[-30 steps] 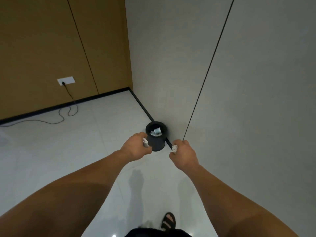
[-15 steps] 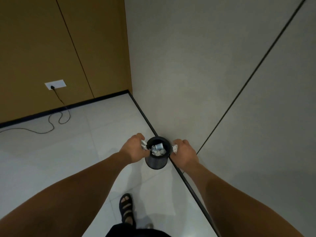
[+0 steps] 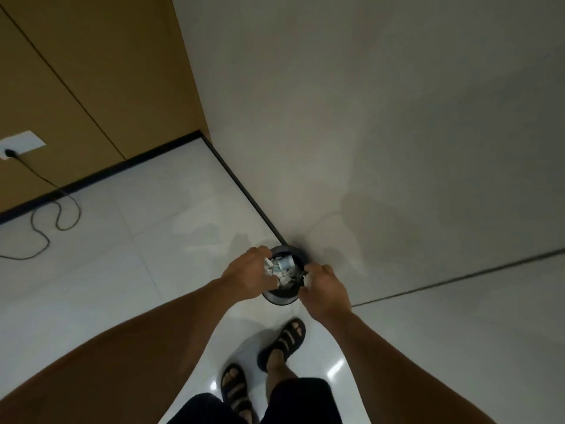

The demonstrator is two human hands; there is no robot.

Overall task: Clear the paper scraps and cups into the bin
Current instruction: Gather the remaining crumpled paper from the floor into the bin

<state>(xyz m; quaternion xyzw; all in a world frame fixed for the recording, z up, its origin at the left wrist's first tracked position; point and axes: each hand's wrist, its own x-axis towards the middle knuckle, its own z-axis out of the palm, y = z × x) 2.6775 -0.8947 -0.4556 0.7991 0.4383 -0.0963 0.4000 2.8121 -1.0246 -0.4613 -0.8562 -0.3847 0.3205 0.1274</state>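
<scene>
A black round bin [image 3: 280, 298] stands on the floor against the grey wall. Inside it lie crumpled paper and a pale blue-and-white cup [image 3: 286, 264]. My left hand [image 3: 246, 278] hovers over the bin's left rim and grips a white paper scrap [image 3: 268, 268] in curled fingers. Over the right rim, my right hand [image 3: 327, 289] has its fingers curled, and a small pale scrap [image 3: 306, 281] shows between thumb and fingers. Most of that scrap is hidden by the hand.
The grey wall [image 3: 397, 148] rises right behind the bin and meets a brown panelled wall [image 3: 91, 87] in the corner. A wall socket [image 3: 21, 145] has a black cable [image 3: 58, 215] looping onto the white tiled floor. My sandalled feet [image 3: 284, 341] stand just before the bin.
I have stepped up to the bin and look more steeply down. Both hands have moved from beside the bin to over its opening, each with its scrap.
</scene>
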